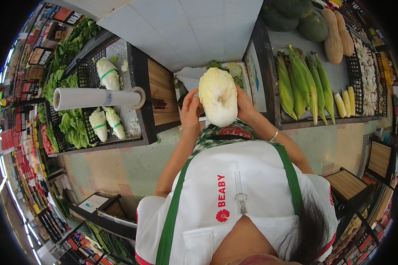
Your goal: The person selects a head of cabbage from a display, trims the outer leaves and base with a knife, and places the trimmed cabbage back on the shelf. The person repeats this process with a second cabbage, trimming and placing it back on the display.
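Observation:
A pale yellow napa cabbage [218, 96] is held up in front of my body, its white base towards me and a brownish patch on its upper side. The fingers of my left hand [190, 107] rest along its left side, some of them bent. My right hand [244, 102] grips the right side, most of its fingers hidden behind the cabbage. Beyond and below it stands a white bin [248, 78] against the tiled wall, with loose green leaves [235, 71] and pale scraps inside.
On the left display, a plastic bag roll [96, 98] juts out on a stand above banded cabbages [107, 74] and lettuce [73, 127]. The right display holds corn in husks [301, 82], peeled cobs [345, 102], butternut squashes [333, 36], dark green pumpkins [311, 26] and garlic [368, 79].

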Action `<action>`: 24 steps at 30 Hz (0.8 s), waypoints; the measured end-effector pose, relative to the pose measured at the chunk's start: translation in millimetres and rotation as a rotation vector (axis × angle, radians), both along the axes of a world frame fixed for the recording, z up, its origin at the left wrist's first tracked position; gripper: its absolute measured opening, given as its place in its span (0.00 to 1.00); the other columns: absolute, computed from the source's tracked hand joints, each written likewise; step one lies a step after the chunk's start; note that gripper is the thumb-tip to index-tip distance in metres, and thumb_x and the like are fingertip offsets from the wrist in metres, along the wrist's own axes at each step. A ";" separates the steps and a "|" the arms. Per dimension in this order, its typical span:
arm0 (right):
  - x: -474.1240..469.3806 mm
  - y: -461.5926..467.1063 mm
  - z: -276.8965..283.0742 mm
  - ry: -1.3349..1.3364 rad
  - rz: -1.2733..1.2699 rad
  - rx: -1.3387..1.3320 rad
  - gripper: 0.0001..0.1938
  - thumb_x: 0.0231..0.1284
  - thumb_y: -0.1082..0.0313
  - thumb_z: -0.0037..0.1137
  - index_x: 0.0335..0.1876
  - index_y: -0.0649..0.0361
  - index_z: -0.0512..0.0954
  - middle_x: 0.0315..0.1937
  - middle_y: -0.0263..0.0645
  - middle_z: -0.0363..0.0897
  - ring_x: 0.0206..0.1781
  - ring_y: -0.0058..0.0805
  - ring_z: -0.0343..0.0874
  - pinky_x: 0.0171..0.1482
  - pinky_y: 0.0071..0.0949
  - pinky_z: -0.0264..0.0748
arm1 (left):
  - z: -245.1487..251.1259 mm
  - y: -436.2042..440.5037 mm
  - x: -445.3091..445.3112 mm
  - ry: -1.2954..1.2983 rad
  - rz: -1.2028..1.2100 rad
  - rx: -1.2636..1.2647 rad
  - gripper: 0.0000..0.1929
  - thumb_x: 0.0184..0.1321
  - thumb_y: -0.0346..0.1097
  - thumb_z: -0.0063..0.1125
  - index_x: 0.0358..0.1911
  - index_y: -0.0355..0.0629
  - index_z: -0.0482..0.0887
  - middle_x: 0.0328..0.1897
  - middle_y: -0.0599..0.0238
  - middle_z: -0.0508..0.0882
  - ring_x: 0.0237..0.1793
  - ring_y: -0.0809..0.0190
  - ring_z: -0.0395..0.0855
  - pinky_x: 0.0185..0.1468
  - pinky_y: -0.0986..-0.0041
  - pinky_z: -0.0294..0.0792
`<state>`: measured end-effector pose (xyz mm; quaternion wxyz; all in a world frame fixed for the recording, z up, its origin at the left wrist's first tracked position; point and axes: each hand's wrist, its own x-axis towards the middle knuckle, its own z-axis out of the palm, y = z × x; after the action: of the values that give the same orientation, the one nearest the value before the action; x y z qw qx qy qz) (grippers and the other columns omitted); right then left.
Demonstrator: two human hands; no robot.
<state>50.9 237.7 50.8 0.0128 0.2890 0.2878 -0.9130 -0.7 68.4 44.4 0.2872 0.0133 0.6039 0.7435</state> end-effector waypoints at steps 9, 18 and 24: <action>15.9 1.4 -14.6 0.003 -0.056 0.358 0.18 0.68 0.60 0.42 0.53 0.65 0.73 0.51 0.40 0.76 0.44 0.22 0.76 0.46 0.22 0.73 | 3.7 13.0 1.2 -0.484 -0.234 0.380 0.32 0.62 0.55 0.43 0.62 0.38 0.61 0.61 0.55 0.71 0.58 0.55 0.72 0.61 0.64 0.65; 15.4 11.3 36.3 0.077 -0.115 0.568 0.19 0.52 0.58 0.64 0.47 0.60 0.77 0.34 0.26 0.74 0.31 0.10 0.66 0.28 0.14 0.59 | -9.9 14.9 -10.1 -0.276 -0.066 0.235 0.30 0.58 0.45 0.51 0.62 0.36 0.61 0.59 0.53 0.72 0.55 0.57 0.74 0.58 0.66 0.66; 14.4 23.8 42.5 -0.006 0.085 0.481 0.16 0.49 0.66 0.66 0.43 0.61 0.76 0.32 0.30 0.75 0.35 0.14 0.71 0.36 0.16 0.67 | 8.9 10.6 -21.6 0.152 -0.066 0.000 0.34 0.52 0.39 0.58 0.62 0.36 0.61 0.57 0.55 0.72 0.54 0.59 0.72 0.57 0.69 0.65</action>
<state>65.3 261.6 93.3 -0.0170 0.2740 0.5086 -0.8161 -22.2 79.1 53.3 0.2649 0.0893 0.6231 0.7305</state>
